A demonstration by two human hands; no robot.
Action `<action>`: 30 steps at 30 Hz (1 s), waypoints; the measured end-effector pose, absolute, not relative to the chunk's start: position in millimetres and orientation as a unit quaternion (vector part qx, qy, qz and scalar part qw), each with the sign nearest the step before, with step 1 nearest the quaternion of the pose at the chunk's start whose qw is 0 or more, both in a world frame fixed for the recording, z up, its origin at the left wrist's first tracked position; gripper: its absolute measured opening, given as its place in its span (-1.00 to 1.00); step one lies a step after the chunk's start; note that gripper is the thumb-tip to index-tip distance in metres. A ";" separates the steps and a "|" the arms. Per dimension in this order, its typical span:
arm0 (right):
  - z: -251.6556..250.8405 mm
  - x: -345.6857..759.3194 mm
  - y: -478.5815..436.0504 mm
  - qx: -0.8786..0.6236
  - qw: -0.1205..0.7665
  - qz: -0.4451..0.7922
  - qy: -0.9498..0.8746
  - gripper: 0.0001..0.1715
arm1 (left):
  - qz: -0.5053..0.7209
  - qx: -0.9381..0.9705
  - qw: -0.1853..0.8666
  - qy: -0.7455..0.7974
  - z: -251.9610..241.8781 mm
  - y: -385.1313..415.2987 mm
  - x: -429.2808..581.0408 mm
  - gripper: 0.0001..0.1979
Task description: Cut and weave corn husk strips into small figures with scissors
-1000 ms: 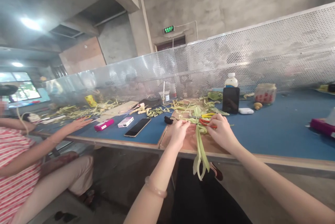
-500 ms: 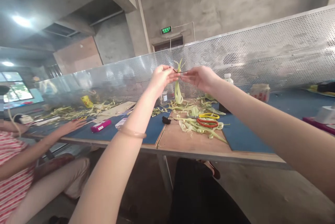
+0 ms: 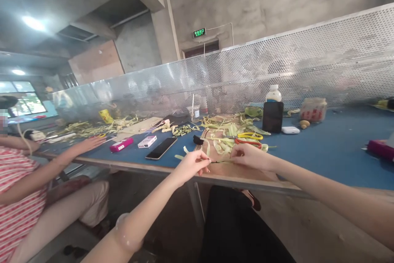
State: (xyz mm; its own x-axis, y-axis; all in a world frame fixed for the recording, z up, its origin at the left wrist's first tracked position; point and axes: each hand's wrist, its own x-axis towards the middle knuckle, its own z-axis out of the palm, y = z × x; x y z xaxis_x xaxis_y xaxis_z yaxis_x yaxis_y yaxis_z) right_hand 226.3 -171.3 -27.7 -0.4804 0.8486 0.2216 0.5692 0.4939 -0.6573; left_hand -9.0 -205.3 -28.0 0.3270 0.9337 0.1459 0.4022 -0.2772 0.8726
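My left hand [image 3: 194, 163] is low over the table's front edge, thumb and fingers pinched on a pale green husk piece [image 3: 185, 149] whose ends stick out to the left behind it. Closed at the fingertips, my right hand [image 3: 250, 157] pinches the other end of this piece, which runs thin and nearly level between the hands. A short dark line shows by the left fingertips, too small to name. Behind my right hand lie scissors [image 3: 250, 136] with yellow and red handles, on loose husk strips [image 3: 222, 146].
A black clip-like thing [image 3: 198, 140], a phone [image 3: 161, 148], a small white box [image 3: 147, 142] and a pink box [image 3: 121, 145] lie leftward. Rightward stand a dark upright device [image 3: 272, 117], a white case [image 3: 290, 130] and a jar [image 3: 313, 110]. Another person's hand [image 3: 91, 143] rests at far left.
Both my hands have come down from in front of the perforated screen to the table's front edge, with the husk piece now stretched level instead of hanging upright. The phone and upright device are now uncovered.
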 end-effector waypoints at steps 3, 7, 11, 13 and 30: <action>-26.0 226.7 -174.1 -0.427 0.254 0.240 -0.834 -0.78 | 0.331 0.723 0.383 0.471 -27.6 -207.8 -5.1 -0.78; -14.3 221.9 -182.3 -0.391 0.229 0.237 -0.860 -0.75 | 0.335 0.714 0.390 0.476 -25.0 -215.7 -4.6 -0.76; -12.3 215.0 -185.3 -0.308 0.195 0.249 -0.897 -0.60 | 0.382 0.677 0.438 0.451 -30.9 -221.9 -6.4 -0.75; -13.4 211.9 -184.5 -0.291 0.175 0.262 -0.903 -0.55 | 0.404 0.662 0.459 0.432 -34.1 -222.0 -7.0 -0.75; -16.2 217.6 -173.5 -0.250 0.186 0.524 -0.793 -0.66 | 0.434 0.769 0.315 0.348 -31.8 -213.6 -2.1 -0.87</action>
